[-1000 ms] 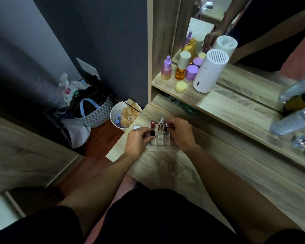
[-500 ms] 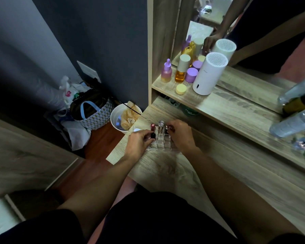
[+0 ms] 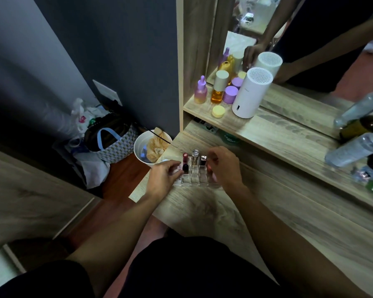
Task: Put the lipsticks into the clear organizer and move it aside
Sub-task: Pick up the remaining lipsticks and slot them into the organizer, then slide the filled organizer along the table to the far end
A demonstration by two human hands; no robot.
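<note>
Clear acrylic gridded organizer (image 3: 194,178) sits on the pale wood-grain surface (image 3: 213,214), near its far left corner. Several lipsticks stand upright in the far cells: a red-capped lipstick (image 3: 184,157) at the left, a silver-topped clear tube (image 3: 195,153) in the middle, a dark tube with a pinkish top (image 3: 203,160) to the right, and a dark maroon lipstick (image 3: 185,168) one row nearer. Near cells look empty, though the clear walls make that hard to judge. Left hand (image 3: 163,179) is at the organizer's left side, fingers (image 3: 177,167) curled narrow and touching the wall beside the maroon lipstick. Right hand (image 3: 225,168) is at the right side, fingers bent over the edge, with something pink just under them; whether they grip the organizer or a lipstick, cannot tell. On the raised wooden shelf (image 3: 278,136) beyond stand a white cylindrical device with a slotted top (image 3: 251,93), a pink-and-yellow dropper bottle (image 3: 200,91), an amber bottle with a cream cap (image 3: 219,87), a lilac jar (image 3: 230,94) and a small yellow round pot (image 3: 218,111). On the floor to the left, a white bucket (image 3: 138,148) and a checked woven bag with blue handles (image 3: 114,145).
</note>
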